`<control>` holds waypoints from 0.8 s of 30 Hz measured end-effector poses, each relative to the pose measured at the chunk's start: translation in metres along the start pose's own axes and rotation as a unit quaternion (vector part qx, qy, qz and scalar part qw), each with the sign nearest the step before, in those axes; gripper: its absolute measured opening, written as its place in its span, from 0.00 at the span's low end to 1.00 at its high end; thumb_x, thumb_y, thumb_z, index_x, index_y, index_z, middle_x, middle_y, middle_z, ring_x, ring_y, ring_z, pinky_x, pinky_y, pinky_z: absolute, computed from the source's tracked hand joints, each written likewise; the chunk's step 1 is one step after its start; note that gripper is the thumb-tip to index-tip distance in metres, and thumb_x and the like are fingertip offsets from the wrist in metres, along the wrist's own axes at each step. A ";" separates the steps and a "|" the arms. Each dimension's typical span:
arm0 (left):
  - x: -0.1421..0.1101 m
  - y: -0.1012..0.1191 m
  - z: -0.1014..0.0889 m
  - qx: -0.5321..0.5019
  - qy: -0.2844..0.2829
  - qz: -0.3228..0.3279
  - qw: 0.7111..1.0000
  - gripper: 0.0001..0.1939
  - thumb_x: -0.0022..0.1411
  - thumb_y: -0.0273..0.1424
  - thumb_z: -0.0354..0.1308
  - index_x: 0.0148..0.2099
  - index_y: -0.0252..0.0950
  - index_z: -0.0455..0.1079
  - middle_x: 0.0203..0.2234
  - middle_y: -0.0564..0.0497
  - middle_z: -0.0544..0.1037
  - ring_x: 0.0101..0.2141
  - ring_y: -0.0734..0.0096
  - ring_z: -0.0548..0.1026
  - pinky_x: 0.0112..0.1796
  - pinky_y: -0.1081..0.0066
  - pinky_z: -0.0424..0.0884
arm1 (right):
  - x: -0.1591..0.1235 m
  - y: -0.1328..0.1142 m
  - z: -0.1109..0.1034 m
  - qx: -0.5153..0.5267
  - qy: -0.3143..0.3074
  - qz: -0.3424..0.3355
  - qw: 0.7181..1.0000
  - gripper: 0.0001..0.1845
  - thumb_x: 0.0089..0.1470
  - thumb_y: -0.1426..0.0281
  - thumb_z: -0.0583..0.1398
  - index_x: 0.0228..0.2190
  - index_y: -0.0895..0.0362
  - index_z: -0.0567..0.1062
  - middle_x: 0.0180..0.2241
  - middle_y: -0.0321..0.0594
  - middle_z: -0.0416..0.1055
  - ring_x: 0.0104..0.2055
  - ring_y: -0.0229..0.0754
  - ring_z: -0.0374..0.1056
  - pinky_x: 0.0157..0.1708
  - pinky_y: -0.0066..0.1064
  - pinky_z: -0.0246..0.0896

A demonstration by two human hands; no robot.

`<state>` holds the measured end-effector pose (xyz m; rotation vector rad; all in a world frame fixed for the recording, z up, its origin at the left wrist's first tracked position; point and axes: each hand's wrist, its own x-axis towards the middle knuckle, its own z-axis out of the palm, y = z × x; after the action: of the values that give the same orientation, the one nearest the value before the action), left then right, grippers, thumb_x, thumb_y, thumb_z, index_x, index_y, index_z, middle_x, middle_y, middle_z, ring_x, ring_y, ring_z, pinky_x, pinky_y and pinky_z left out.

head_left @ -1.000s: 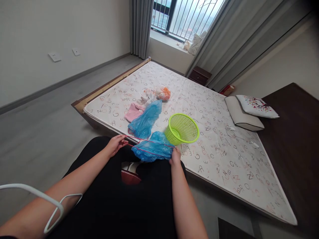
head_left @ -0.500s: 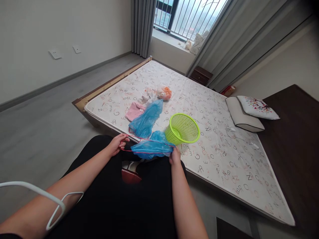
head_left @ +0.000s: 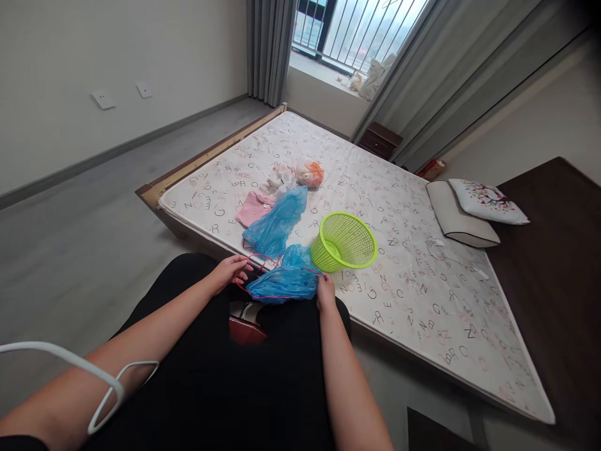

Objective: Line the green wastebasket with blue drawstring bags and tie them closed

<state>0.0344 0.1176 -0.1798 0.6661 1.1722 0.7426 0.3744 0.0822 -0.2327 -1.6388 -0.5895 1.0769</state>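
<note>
A crumpled blue plastic bag (head_left: 286, 282) with a thin red drawstring lies between my hands at the near edge of the mattress (head_left: 404, 294). My left hand (head_left: 231, 271) pinches the red string at the bag's left side. At the bag's right end, my right hand (head_left: 325, 292) grips the plastic. A second blue bag (head_left: 276, 222) lies flat on the mattress just behind. To the right of the bags a lime green mesh basket (head_left: 344, 241) rests tipped on its side, mouth facing up and right.
A pink cloth (head_left: 253, 208), a pale crumpled piece (head_left: 282, 178) and an orange-white bundle (head_left: 310, 173) lie beyond the bags. Two pillows (head_left: 474, 210) sit at the right. A red-brown stool seat (head_left: 246, 331) shows between my knees. A dark wooden surface (head_left: 558, 250) borders the bed's right side.
My hands have come closer together, so the red string has gone slack and the bag is bunched narrower. The left hand shifted slightly right.
</note>
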 end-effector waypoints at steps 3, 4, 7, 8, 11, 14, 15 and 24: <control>-0.005 0.003 0.001 -0.050 -0.007 0.004 0.999 0.13 0.61 0.34 0.67 0.45 0.33 0.71 0.35 0.45 0.82 0.23 0.72 0.79 0.22 0.74 0.76 | -0.002 -0.001 -0.001 -0.068 0.037 -0.021 0.997 0.12 0.38 0.65 0.64 0.29 0.55 0.73 0.26 0.33 0.70 0.32 0.42 0.65 0.32 0.30 0.57; -0.006 0.004 0.001 -0.064 -0.009 0.008 0.998 0.12 0.62 0.33 0.66 0.45 0.33 0.71 0.36 0.45 0.82 0.24 0.71 0.80 0.22 0.74 0.76 | -0.004 -0.002 0.000 -0.085 0.038 -0.024 0.995 0.13 0.37 0.66 0.65 0.29 0.55 0.73 0.25 0.32 0.68 0.31 0.41 0.63 0.32 0.30 0.55; -0.009 0.007 0.002 -0.089 -0.009 0.020 0.996 0.10 0.64 0.31 0.64 0.46 0.33 0.70 0.36 0.44 0.83 0.24 0.69 0.80 0.22 0.73 0.77 | -0.010 -0.004 0.003 -0.111 0.012 -0.025 0.993 0.17 0.36 0.64 0.69 0.31 0.55 0.75 0.21 0.28 0.62 0.27 0.39 0.59 0.29 0.30 0.50; -0.010 0.007 0.003 -0.091 -0.008 0.022 0.996 0.10 0.64 0.31 0.63 0.46 0.33 0.70 0.36 0.44 0.83 0.24 0.69 0.81 0.22 0.73 0.77 | -0.012 -0.004 0.005 -0.111 -0.002 -0.024 0.994 0.20 0.35 0.63 0.70 0.33 0.55 0.75 0.21 0.27 0.61 0.26 0.38 0.57 0.28 0.29 0.50; -0.008 0.006 0.004 -0.069 0.016 0.024 0.997 0.09 0.65 0.31 0.62 0.45 0.33 0.70 0.35 0.46 0.82 0.24 0.69 0.80 0.22 0.72 0.76 | -0.017 -0.005 0.010 -0.084 -0.047 -0.013 0.995 0.27 0.35 0.59 0.72 0.38 0.56 0.74 0.21 0.25 0.59 0.24 0.35 0.56 0.27 0.28 0.52; -0.004 0.001 0.008 -0.014 0.090 0.030 0.995 0.07 0.65 0.30 0.61 0.43 0.34 0.69 0.30 0.50 0.80 0.21 0.72 0.79 0.22 0.74 0.75 | -0.025 -0.005 0.016 -0.040 -0.100 0.010 0.994 0.35 0.36 0.55 0.73 0.44 0.55 0.71 0.26 0.28 0.66 0.25 0.35 0.63 0.27 0.28 0.61; -0.004 -0.001 0.009 -0.001 0.110 0.034 0.993 0.06 0.65 0.29 0.60 0.43 0.34 0.68 0.29 0.51 0.80 0.21 0.73 0.78 0.21 0.75 0.74 | -0.028 -0.005 0.019 -0.029 -0.116 0.018 0.993 0.36 0.36 0.54 0.74 0.45 0.55 0.70 0.28 0.29 0.68 0.25 0.35 0.65 0.26 0.29 0.63; -0.013 -0.033 0.044 0.093 0.016 0.055 0.994 0.11 0.63 0.31 0.58 0.47 0.33 0.72 0.31 0.51 0.80 0.17 0.77 0.73 0.20 0.75 0.68 | -0.059 -0.015 0.049 0.137 -0.219 0.132 0.957 0.34 0.41 0.58 0.75 0.45 0.51 0.66 0.27 0.25 0.68 0.20 0.34 0.69 0.17 0.26 0.68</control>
<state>0.0793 0.0838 -0.1875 0.8823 1.2518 0.7457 0.3055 0.0634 -0.2004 -1.2632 -0.4820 1.6652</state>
